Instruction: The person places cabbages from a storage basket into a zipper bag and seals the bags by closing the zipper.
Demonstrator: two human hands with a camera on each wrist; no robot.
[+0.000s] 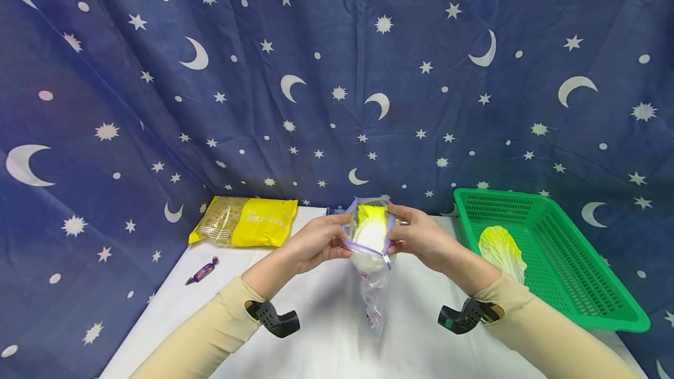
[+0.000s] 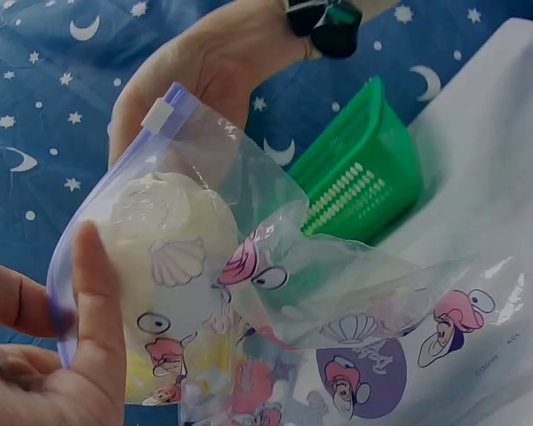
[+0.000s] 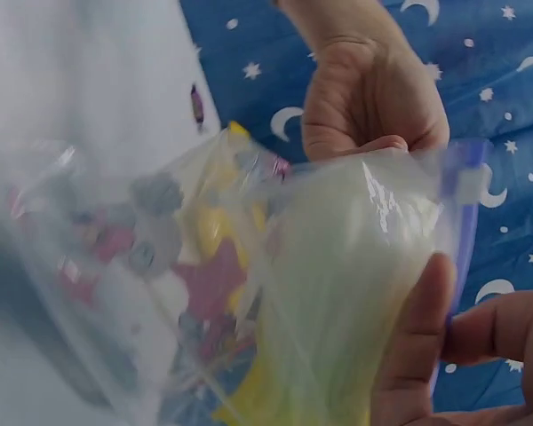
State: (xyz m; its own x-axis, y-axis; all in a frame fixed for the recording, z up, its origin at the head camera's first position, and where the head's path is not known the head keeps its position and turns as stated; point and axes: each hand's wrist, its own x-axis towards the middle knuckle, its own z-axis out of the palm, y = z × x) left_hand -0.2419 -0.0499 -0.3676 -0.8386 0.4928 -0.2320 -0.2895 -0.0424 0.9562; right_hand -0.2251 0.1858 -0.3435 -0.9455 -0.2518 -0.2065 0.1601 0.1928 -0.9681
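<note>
**Cabbage pc. high in bag: drop risk**

L hand (image 1: 320, 238) & R hand (image 1: 421, 237) are apart, on opp. sides of the clear zip bag (image 1: 375, 291), each pinching the purple rim btwn thumb & fingers; mouth's spread wide. Cabbage pc. (image 1: 371, 234) is inside, just under the rim, w/ slack film below. Main risk, IMO: either pinch slips b/c film looks slick, bag tips, cabbage falls onto the bench (image 1: 326, 338). Also, pushing it down hard cd split a seam or leave leaf in the zip by the slider (image 2: 158, 115). Can't tell if bag's bottom touches the bench.
</note>
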